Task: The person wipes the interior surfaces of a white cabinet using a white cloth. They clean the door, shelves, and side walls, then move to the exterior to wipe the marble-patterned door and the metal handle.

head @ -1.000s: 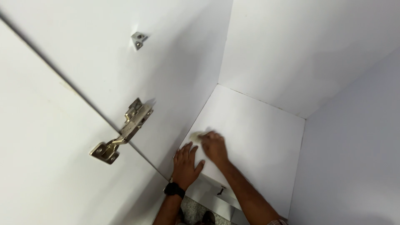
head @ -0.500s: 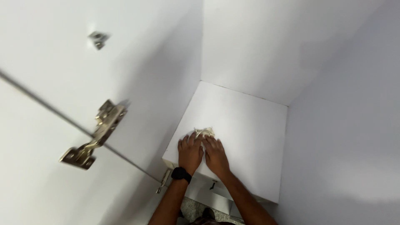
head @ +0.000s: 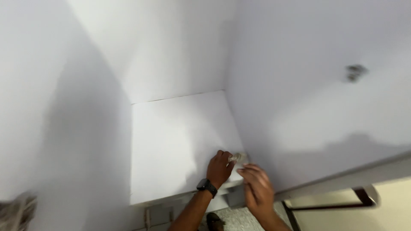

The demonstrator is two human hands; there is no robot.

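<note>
At the bottom centre of the frame, both hands reach into a white cabinet interior. Left hand (head: 219, 167), with a black wristwatch (head: 206, 187) on its wrist, rests knuckles-up on the white shelf (head: 171, 141), fingers curled around a small crumpled grey-white wad (head: 238, 158), possibly a cloth or paper; the wad is too blurred to identify. Right hand (head: 257, 188) sits just beside it, lower right of the left hand, fingers loosely bent and slightly apart, fingertips pointing toward the wad; contact with the wad cannot be confirmed. The wad lies on the shelf near its front right corner, close to the right side panel (head: 317, 85). Below the shelf edge, a speckled floor (head: 239, 218) shows between the forearms. Farther back, the shelf meets the rear panel (head: 171, 47) at the upper centre. A small metal fitting (head: 355, 72) is fixed on the right side panel at upper right.
</note>
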